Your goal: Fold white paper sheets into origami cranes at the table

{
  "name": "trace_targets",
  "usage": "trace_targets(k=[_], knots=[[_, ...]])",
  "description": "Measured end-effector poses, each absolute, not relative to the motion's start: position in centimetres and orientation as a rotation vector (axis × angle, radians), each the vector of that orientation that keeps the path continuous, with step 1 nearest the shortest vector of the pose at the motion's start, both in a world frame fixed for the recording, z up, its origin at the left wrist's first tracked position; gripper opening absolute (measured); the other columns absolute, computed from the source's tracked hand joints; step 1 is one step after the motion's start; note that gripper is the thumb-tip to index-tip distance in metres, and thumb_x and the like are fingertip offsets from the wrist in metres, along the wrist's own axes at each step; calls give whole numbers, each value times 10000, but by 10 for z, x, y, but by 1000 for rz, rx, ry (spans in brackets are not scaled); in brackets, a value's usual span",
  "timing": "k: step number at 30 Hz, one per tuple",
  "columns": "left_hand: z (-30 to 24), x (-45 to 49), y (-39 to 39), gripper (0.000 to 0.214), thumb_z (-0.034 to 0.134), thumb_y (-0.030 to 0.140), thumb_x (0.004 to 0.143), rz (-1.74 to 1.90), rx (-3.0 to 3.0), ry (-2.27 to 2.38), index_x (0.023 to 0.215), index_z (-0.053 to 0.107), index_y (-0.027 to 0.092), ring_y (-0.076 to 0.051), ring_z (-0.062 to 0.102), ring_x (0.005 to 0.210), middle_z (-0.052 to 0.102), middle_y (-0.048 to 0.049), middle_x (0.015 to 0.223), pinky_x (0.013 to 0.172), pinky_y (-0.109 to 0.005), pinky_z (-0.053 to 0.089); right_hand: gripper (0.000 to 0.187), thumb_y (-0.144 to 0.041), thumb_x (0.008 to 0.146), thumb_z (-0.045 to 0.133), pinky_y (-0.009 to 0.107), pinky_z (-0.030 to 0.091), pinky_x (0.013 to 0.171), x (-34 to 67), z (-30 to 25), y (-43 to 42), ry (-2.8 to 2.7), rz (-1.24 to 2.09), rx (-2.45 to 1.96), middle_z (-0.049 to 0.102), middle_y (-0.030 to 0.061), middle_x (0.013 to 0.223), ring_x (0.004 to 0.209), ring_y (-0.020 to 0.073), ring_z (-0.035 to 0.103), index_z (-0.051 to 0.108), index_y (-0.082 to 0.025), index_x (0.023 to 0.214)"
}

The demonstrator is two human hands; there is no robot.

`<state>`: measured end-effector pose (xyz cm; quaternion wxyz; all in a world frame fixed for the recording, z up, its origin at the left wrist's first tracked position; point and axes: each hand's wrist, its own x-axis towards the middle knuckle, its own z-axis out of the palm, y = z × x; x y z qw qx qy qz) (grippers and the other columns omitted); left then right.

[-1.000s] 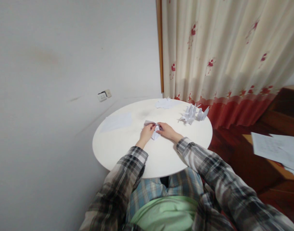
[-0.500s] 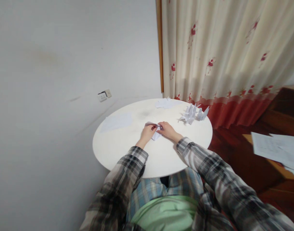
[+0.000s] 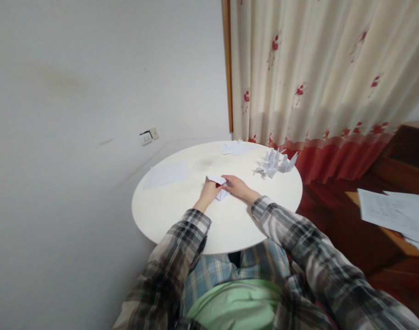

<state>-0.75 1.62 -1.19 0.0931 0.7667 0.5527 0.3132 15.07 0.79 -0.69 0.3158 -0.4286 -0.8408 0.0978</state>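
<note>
We look at a corner of a room where a pale, matte wall (image 3: 75, 91), lightly scuffed, meets a cream curtain (image 3: 319, 68) that hangs in soft vertical folds, printed with red flowers and bordered in deep red along its lower part. A narrow wooden strip (image 3: 228, 68) runs down between them, and a white plastic socket (image 3: 145, 138) sits low on the wall. Before us stands a round white bench (image 3: 175, 206), smooth and slightly glossy. Near its left edge lies a flat, thin sheet (image 3: 166, 175); close to the far edge we see some small papers (image 3: 233, 147); by the right edge stands a cluster of spiky folded paper figures (image 3: 270, 163), all sharp points and crisp creases.

The folded paper (image 3: 216, 179) is at the middle of the bench, between its near and far edges. It is plain white, with a straight-edged flap raised on the far side and a narrower, creased part reaching toward us. Our left hand (image 3: 209, 190) is nearly closed on its left side, the fingertips partly hidden under the flap. Our right hand (image 3: 237, 185) is curled, thumb and forefinger pinched together at the flap's right end.
</note>
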Motion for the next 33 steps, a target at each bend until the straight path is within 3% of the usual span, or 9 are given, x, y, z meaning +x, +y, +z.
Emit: trace_targets(k=[5, 14, 26, 33], knots=[[-11, -8, 16, 234, 552, 209, 744, 935, 2276, 1620, 942, 645, 126, -204, 619, 819, 667, -118, 939, 714, -285, 479, 410, -248, 769, 551, 278, 377, 876, 151, -3, 6, -2222, 293, -1123, 586, 80, 1112, 989, 153, 533, 491, -158, 1165], [-4, -6, 13, 259, 518, 131, 735, 908, 2389, 1565, 968, 630, 142, -171, 601, 845, 662, -79, 950, 783, -275, 463, 324, -261, 760, 573, 250, 387, 754, 150, -4, 7, -2211, 276, -1101, 619, 68, 950, 842, 148, 543, 544, -147, 1061], [-3, -7, 13, 228, 471, 196, 797, 938, 2414, 1520, 928, 651, 149, -166, 582, 892, 658, -67, 956, 831, -283, 447, 377, -243, 758, 577, 262, 375, 801, 150, -6, 7, -2199, 253, -1120, 602, 84, 1009, 903, 160, 530, 508, -134, 1113], [-4, -7, 15, 253, 467, 129, 766, 874, 2400, 1599, 949, 643, 136, -179, 601, 852, 667, -87, 937, 780, -269, 457, 314, -252, 785, 538, 254, 379, 786, 150, -4, 5, -2185, 246, -1131, 605, 73, 988, 865, 150, 531, 523, -145, 1079]])
